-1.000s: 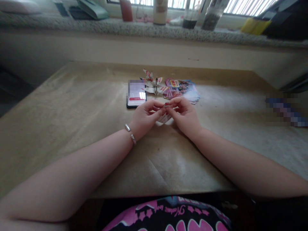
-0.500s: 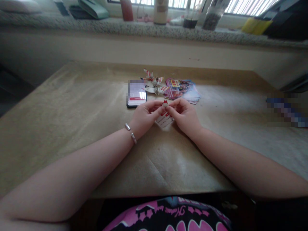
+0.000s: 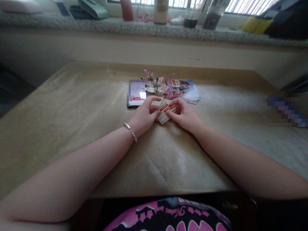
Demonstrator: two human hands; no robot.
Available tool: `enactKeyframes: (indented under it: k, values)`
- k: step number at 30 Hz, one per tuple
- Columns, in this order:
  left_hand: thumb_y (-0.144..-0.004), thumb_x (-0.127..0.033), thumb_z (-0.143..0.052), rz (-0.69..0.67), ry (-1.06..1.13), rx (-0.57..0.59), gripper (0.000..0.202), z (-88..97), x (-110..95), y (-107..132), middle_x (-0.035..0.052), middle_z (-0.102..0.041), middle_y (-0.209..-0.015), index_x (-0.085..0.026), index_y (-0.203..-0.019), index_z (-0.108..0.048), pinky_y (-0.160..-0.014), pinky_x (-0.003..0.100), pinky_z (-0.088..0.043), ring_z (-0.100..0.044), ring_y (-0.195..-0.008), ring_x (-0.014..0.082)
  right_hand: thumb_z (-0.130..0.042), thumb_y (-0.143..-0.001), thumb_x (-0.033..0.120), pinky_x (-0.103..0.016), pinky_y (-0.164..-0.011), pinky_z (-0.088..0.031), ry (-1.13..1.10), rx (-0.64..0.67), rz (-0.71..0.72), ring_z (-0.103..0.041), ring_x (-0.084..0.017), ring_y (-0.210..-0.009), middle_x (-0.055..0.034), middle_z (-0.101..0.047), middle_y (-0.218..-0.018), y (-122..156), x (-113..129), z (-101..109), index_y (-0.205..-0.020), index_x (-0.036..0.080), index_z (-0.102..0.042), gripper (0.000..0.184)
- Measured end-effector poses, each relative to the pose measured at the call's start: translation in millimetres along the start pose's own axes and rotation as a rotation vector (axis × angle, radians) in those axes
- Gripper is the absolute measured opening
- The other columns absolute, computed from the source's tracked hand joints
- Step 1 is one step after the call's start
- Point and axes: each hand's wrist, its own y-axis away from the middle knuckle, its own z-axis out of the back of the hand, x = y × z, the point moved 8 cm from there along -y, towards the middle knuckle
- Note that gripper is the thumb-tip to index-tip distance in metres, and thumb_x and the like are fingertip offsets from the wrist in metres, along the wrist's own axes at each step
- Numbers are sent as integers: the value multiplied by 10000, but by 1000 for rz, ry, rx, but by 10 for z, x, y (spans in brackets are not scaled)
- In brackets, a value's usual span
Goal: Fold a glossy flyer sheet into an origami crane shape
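Note:
A small folded piece of paper [image 3: 164, 114], white with red printed blocks and dark lines of text, is held between my two hands over the table. My left hand [image 3: 146, 112] pinches its left edge with thumb and fingers. From the other side, my right hand [image 3: 184, 113] grips the right edge, thumb in front and fingers curled behind. Just beyond my hands lie folded paper flowers [image 3: 156, 86] with pointed petals. A phone [image 3: 137, 93] with a lit screen rests left of them. To their right is a fanned stack of colourful printed leaflets [image 3: 184, 89].
A tan cover lies over the table [image 3: 96, 96]. Behind it runs a speckled stone windowsill [image 3: 144, 29] holding bottles, jars and a yellow object [image 3: 257, 25]. A blurred blue item [image 3: 287, 110] sits at the table's right side.
The folded paper has flattened and turned between my fingers, with its red print facing me. The small pointed fold at its top no longer stands between my thumbs. My hands have moved slightly apart.

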Motion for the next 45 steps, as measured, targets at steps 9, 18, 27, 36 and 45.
enactKeyframes:
  k: [9, 18, 27, 36, 45]
  values:
    - [-780, -87, -598, -229, -551, 7, 175, 42, -153, 15, 77, -614, -1125, -159, -916, -680, -812, 279, -571, -630, -979, 159, -664, -770, 332, -275, -541, -379, 212, -19, -17, -514, -122, -545, 62, -565, -617, -6, -52, 78, -950, 218, -535, 249]
    - [-872, -220, -609, -464, -946, 158, 154, -86, -238, 55, 81, -714, -993, -168, -939, -736, -850, 331, -510, -639, -899, 191, -620, -824, 258, -287, -610, -368, 561, 54, 125, -514, -150, -644, 15, -589, -680, -9, 87, 40, -895, 221, -682, 102]
    - [-868, -267, -604, -430, -1093, 174, 171, -108, -268, 71, 65, -745, -951, -174, -869, -747, -833, 330, -484, -638, -882, 209, -749, -726, 428, -327, -699, -381, 760, 50, 183, -525, -198, -746, -27, -610, -770, -10, 153, -25, -847, 208, -643, 272]
    - [-875, -164, -523, -435, -1154, 315, 237, -132, -297, 90, 71, -737, -1020, -157, -982, -735, -870, 340, -498, -643, -929, 219, -804, -641, 498, -351, -729, -405, 784, 119, 162, -556, -232, -817, -45, -638, -848, -21, 144, -39, -883, 215, -617, 417]
    - [-912, -170, -445, -487, -1232, 356, 277, -158, -338, 227, 109, -694, -1102, -136, -1044, -686, -892, 343, -516, -648, -997, 227, -645, -843, 342, -372, -822, -447, 681, 163, 264, -578, -212, -854, -56, -621, -869, 38, 169, 7, -1057, 242, -721, 249]
